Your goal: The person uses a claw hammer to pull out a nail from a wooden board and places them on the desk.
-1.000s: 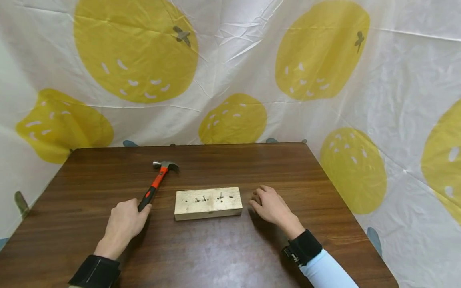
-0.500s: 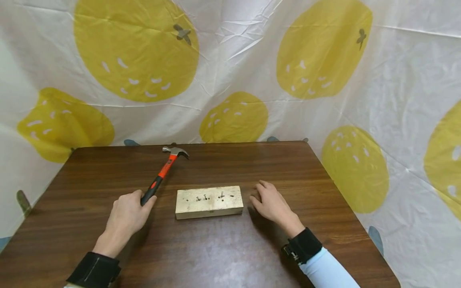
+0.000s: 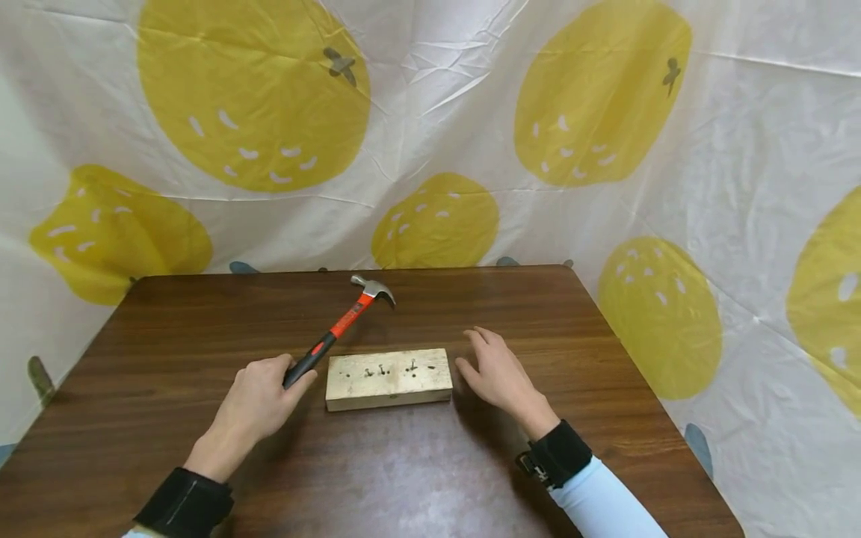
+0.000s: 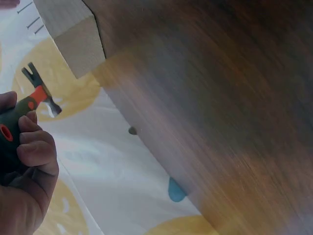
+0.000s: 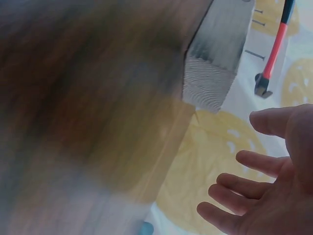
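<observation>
Your left hand (image 3: 252,397): curled round red-and-black claw hammer (image 3: 346,320) | your right hand (image 3: 501,375): fingers apart, just beside pale rectangular wooden block (image 3: 393,384) lying on brown wood-grain tabletop (image 3: 377,478) | risk: unheld block may skid if struck, or stray swing catch those fingers | obstruction: thin grey nails (image 5: 255,55) protruding | behind: white fruit-print drape (image 3: 430,149)
</observation>
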